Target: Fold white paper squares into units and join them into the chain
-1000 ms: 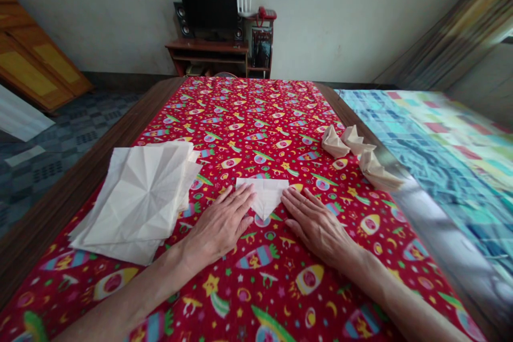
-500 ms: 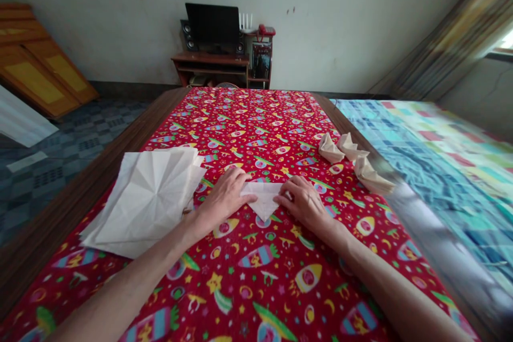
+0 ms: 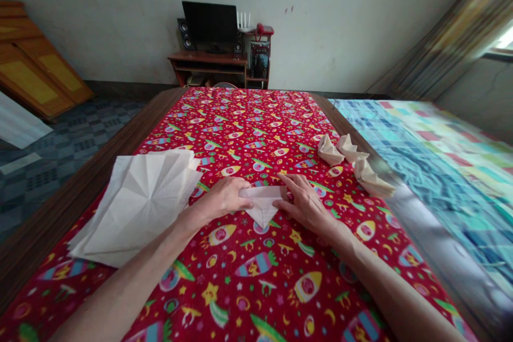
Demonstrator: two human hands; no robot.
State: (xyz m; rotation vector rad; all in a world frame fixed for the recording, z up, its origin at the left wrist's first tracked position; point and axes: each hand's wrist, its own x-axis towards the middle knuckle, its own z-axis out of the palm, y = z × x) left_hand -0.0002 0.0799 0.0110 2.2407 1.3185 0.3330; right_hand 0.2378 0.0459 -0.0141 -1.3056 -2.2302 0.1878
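Observation:
A small white folded paper [image 3: 263, 207] lies on the red patterned cloth, its point toward me and a folded band along its far edge. My left hand [image 3: 226, 195] pinches the paper's left end between thumb and fingers. At the right end, my right hand [image 3: 304, 200] has its thumb on the near side and its fingers reaching over the far side; that corner is partly hidden. Left of my hands is a stack of creased white paper sheets [image 3: 140, 203]. Folded paper pieces [image 3: 331, 150] with pointed tips sit off to the right.
The red cloth [image 3: 256, 278] covers a dark wooden table [image 3: 120, 144]. Beyond its far end is a desk [image 3: 208, 61] with a monitor [image 3: 210, 26] and a red telephone [image 3: 264, 31]. A bed [image 3: 401, 144] with a coloured cover adjoins the right side.
Both hands and the paper have shifted slightly nearer to me. The band at the paper's far edge now stands out more, and my right index finger is straighter. The view has moved a little.

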